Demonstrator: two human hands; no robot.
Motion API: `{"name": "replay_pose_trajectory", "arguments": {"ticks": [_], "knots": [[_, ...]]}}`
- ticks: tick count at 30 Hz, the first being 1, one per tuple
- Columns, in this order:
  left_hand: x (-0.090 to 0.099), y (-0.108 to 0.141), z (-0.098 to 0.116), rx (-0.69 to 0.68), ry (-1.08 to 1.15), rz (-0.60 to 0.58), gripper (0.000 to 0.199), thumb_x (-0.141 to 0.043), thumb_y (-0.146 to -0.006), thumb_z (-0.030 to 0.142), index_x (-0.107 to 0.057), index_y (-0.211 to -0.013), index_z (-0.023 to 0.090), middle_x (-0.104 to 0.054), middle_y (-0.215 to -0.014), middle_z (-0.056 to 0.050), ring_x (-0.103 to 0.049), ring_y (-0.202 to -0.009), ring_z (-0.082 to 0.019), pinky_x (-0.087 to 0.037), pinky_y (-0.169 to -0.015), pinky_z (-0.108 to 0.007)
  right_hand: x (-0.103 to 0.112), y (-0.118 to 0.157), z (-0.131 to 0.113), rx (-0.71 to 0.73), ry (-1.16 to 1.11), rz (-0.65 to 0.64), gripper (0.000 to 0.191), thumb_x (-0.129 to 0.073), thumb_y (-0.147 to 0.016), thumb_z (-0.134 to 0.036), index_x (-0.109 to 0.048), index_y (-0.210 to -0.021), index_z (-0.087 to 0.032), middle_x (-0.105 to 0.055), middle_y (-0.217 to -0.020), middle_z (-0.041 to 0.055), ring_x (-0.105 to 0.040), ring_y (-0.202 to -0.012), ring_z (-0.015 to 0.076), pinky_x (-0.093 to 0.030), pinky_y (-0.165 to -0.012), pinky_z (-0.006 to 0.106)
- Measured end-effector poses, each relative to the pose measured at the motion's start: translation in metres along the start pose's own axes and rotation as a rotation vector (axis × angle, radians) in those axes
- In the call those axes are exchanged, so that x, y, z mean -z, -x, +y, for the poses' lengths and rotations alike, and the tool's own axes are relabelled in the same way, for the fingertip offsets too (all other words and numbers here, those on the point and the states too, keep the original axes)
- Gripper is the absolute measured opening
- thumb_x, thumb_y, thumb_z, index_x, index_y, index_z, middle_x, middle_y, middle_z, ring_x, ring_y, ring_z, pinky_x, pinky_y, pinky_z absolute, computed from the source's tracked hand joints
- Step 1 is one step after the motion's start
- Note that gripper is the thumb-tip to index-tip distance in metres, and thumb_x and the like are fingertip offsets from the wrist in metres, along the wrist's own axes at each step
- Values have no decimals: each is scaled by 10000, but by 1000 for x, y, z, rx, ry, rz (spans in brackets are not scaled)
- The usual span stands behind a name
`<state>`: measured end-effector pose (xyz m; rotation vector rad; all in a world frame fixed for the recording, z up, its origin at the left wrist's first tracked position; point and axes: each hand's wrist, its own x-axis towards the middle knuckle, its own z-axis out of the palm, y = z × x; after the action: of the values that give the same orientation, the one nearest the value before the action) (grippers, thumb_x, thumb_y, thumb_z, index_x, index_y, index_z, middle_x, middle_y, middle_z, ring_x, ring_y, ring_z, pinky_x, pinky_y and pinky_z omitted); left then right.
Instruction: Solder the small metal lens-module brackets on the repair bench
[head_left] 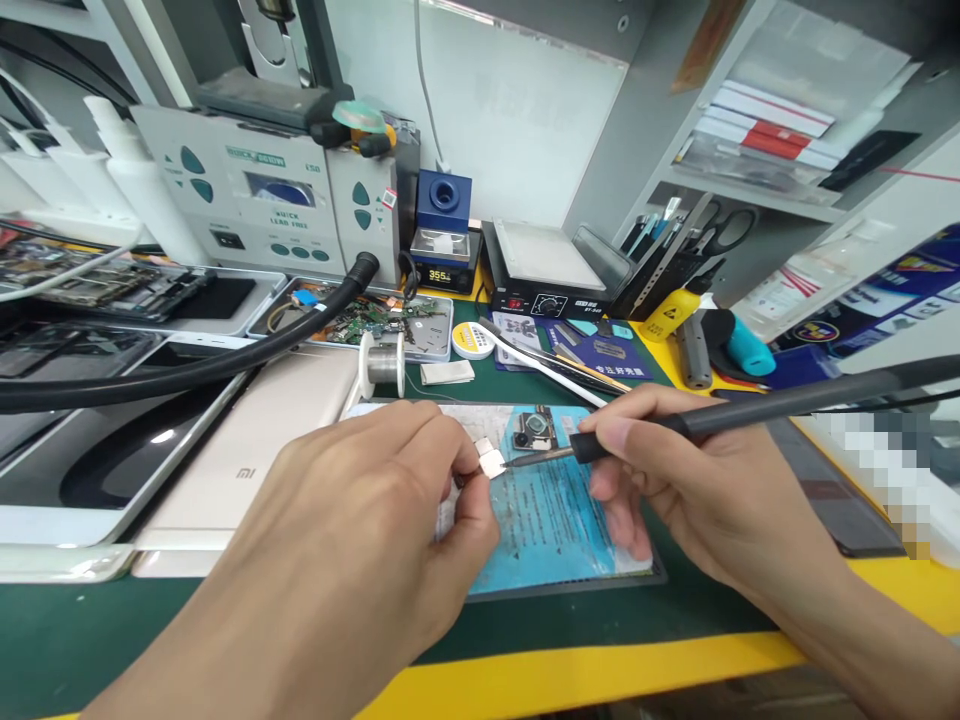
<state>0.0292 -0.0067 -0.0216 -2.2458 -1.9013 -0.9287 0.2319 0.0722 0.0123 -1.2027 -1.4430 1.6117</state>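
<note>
In the head view, the left hand [397,490] pinches a small silvery piece [492,464] above the blue printed sheet [540,540]; the right hand [697,490] grips a soldering iron [589,447], tip at the piece's right edge. Green desk [570,622] separates the sheet's near edge from the yellow border [480,690].

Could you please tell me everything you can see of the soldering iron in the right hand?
The soldering iron is slim, with a dark handle, a black collar and a narrow metallic shaft tapering to a dark tip. The right hand grips it like a pen, slanting gently down leftward above the blue printed sheet; its rear runs toward the picture's right edge. The tip sits at the edge of the small silvery piece in the left hand; actual contact is too fine to tell.
</note>
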Motion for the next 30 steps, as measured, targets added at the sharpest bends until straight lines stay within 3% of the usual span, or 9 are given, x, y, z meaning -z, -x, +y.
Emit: {"name": "replay_pose_trajectory", "arguments": {"ticks": [17,23,30], "knots": [[-2,2,-1,-13,3,23,151,-515,-882,211,-629,-790,245,-635,-688,2,-612,-559,-219,-460,-488,-354,1,-2,2,3,-11,5,115,-783,-830,-249,-715,-767,-182,-705,-530,4,-615,-347,134,-486,-323,175],[0,1,-1,-31,-4,30,179,-497,-894,206,-629,-778,237,-639,-687,-7,-608,-547,-213,-454,-476,-342,10,-7,9,6,-96,-93,125,-796,-840,-264,-728,-765,-191,-721,-538,6,-631,-338,152,-515,-315,190],[0,0,0,-33,2,38,180,-503,-895,206,-634,-773,232,-644,-684,-5,-612,-540,-204,-461,-478,-334,11,-8,11,15,-83,-102,116,-785,-875,-252,-739,-790,-188,-726,-551,5,-651,-357,155,-527,-326,185]]}}
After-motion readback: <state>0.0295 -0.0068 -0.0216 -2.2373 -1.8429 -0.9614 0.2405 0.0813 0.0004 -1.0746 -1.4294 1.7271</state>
